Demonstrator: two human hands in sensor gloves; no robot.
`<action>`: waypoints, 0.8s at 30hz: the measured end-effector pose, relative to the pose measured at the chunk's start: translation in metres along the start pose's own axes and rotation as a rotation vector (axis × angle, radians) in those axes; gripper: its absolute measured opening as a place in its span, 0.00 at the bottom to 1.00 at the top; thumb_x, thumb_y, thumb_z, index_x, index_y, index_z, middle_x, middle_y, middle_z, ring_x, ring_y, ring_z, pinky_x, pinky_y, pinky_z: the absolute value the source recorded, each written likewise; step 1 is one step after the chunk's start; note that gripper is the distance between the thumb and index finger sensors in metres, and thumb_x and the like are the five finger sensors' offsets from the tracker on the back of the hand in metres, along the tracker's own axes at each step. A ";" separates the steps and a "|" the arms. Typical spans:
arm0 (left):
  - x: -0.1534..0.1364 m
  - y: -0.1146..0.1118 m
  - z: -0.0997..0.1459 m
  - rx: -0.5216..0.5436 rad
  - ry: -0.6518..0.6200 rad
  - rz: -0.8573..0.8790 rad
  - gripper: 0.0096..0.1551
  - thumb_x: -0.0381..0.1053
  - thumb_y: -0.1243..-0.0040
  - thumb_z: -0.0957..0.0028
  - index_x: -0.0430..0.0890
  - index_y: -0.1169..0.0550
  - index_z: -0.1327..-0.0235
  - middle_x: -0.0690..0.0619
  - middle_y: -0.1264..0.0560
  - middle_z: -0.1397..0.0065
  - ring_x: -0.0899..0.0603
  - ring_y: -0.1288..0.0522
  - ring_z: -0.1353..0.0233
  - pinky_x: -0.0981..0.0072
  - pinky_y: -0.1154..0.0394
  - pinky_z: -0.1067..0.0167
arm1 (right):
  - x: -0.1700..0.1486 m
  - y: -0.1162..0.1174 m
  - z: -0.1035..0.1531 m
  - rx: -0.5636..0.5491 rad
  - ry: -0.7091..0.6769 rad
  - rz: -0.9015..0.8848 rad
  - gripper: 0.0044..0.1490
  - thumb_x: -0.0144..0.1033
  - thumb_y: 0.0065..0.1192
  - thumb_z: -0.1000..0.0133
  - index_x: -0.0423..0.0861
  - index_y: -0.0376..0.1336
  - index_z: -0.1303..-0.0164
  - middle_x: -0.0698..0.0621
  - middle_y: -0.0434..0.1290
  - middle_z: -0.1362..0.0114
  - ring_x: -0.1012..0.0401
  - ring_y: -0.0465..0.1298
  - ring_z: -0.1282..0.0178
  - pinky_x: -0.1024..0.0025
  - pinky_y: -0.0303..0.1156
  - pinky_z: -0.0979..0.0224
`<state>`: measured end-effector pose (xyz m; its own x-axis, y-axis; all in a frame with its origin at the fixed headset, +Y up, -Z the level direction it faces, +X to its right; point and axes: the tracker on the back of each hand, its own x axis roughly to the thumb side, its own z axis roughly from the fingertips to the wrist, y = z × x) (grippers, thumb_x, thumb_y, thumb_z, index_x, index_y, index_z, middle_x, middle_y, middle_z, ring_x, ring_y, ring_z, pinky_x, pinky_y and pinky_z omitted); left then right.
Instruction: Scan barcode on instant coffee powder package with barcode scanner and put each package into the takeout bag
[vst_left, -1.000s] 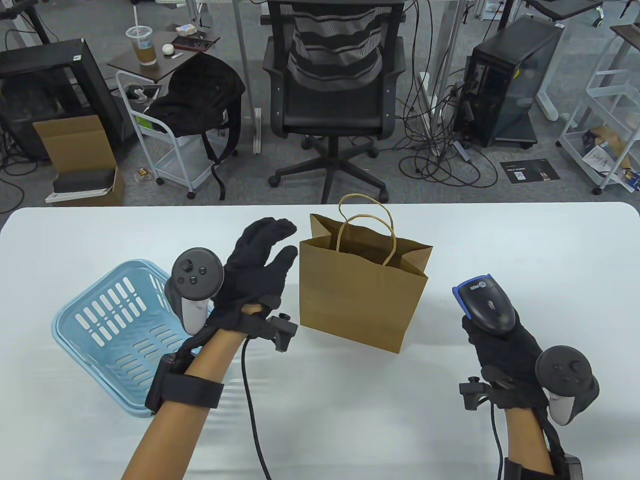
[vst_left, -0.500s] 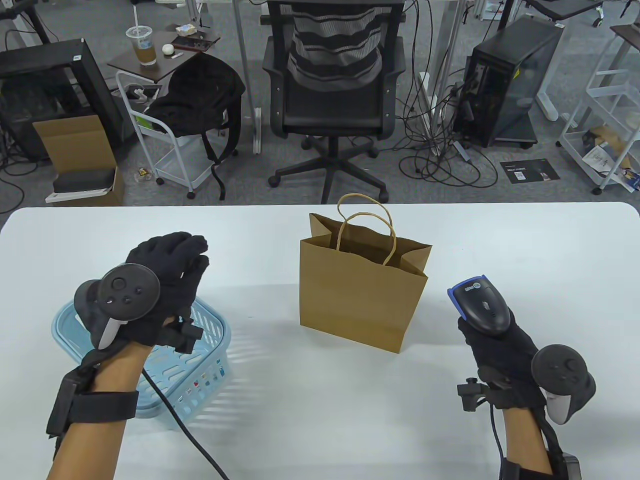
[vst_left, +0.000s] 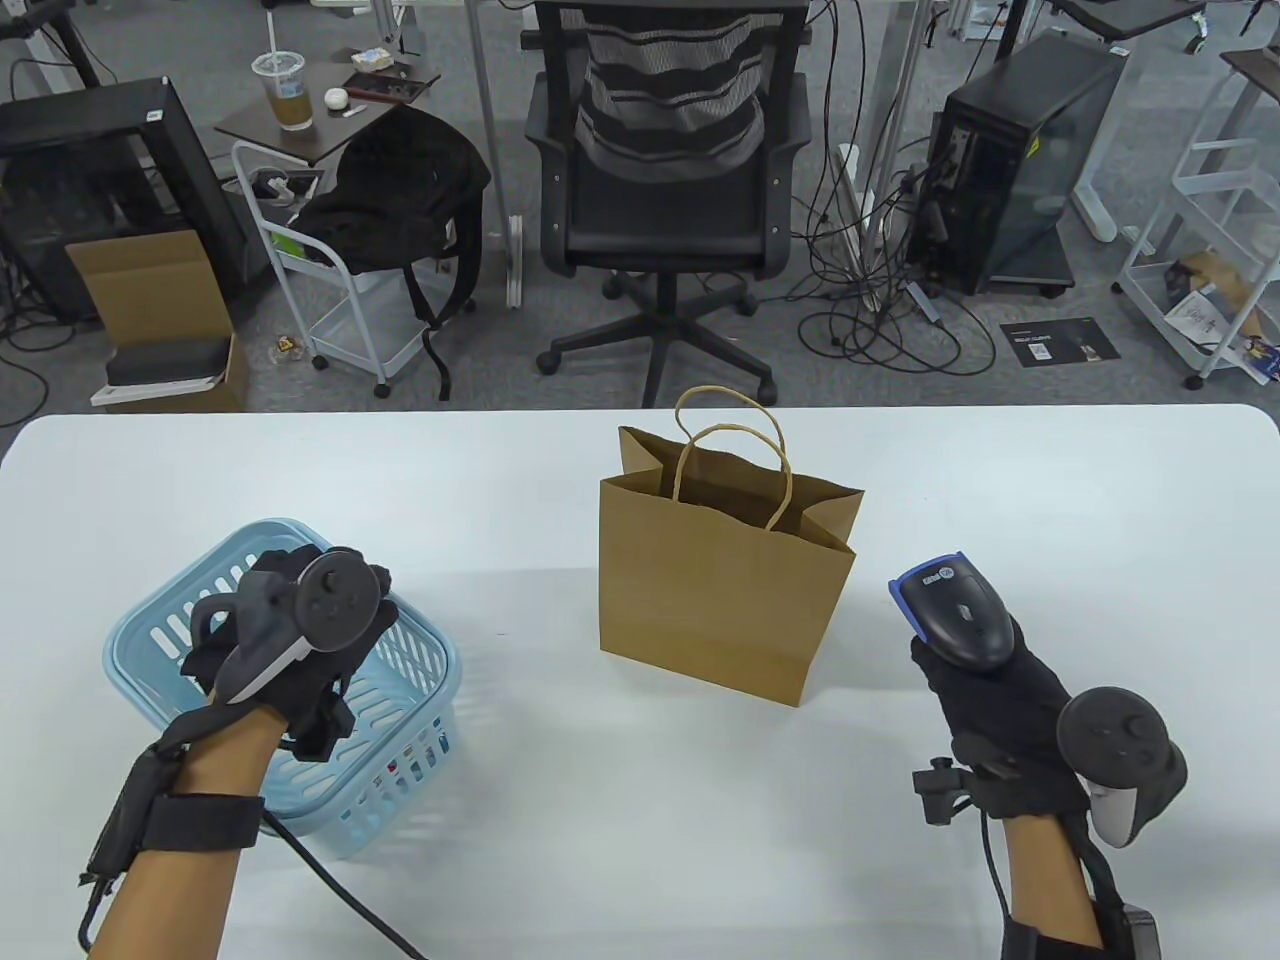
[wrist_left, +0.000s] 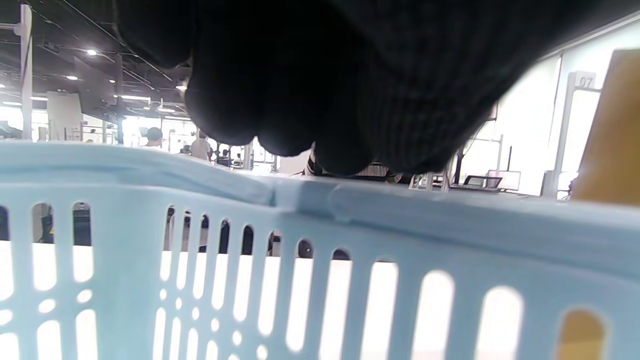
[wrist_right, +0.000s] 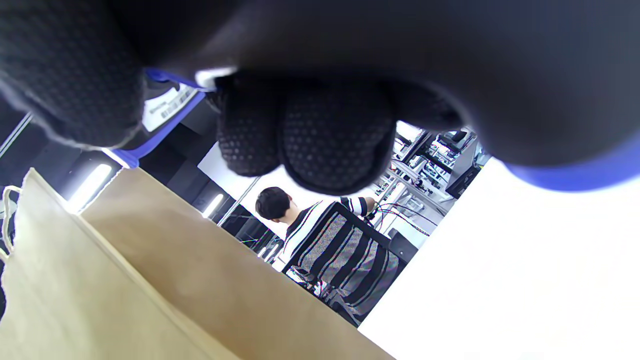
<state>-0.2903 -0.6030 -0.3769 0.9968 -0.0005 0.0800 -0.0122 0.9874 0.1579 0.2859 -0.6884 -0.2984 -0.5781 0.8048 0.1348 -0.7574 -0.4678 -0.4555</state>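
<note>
The left hand (vst_left: 290, 640) reaches into the basket (vst_left: 150, 640), its fingers hidden; the right hand (vst_left: 1000, 700) grips the scanner (vst_left: 955, 610), ready beside the bag (vst_left: 720, 590).

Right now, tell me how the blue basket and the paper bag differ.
The blue basket is low, slotted light-blue plastic; the paper bag is tall, plain brown paper with twisted handles. The left hand reaches into the basket, while nothing touches the bag. The basket sits left, the bag centre. Both stand open-topped on the table.
</note>
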 end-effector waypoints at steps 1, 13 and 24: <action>-0.001 -0.003 -0.001 -0.014 0.031 -0.036 0.23 0.57 0.28 0.55 0.53 0.13 0.48 0.54 0.19 0.36 0.41 0.20 0.32 0.42 0.33 0.24 | 0.000 0.000 0.000 0.000 0.001 0.001 0.35 0.59 0.78 0.48 0.51 0.69 0.37 0.55 0.86 0.51 0.59 0.88 0.58 0.59 0.82 0.46; -0.020 -0.057 -0.018 -0.489 0.211 -0.178 0.38 0.64 0.18 0.66 0.56 0.17 0.40 0.57 0.20 0.31 0.43 0.20 0.28 0.43 0.33 0.23 | 0.001 0.001 0.000 0.004 -0.001 0.009 0.35 0.59 0.78 0.48 0.51 0.69 0.37 0.55 0.86 0.51 0.59 0.88 0.58 0.59 0.82 0.46; -0.027 -0.096 -0.025 -0.746 0.261 -0.145 0.71 0.69 0.16 0.76 0.54 0.38 0.17 0.52 0.39 0.12 0.36 0.34 0.13 0.38 0.39 0.18 | 0.000 0.001 -0.001 0.006 0.000 0.014 0.35 0.59 0.78 0.48 0.51 0.69 0.37 0.55 0.86 0.51 0.59 0.88 0.58 0.59 0.82 0.46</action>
<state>-0.3142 -0.6939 -0.4185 0.9718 -0.1912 -0.1379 0.0834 0.8261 -0.5574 0.2853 -0.6881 -0.2992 -0.5888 0.7981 0.1281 -0.7508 -0.4813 -0.4523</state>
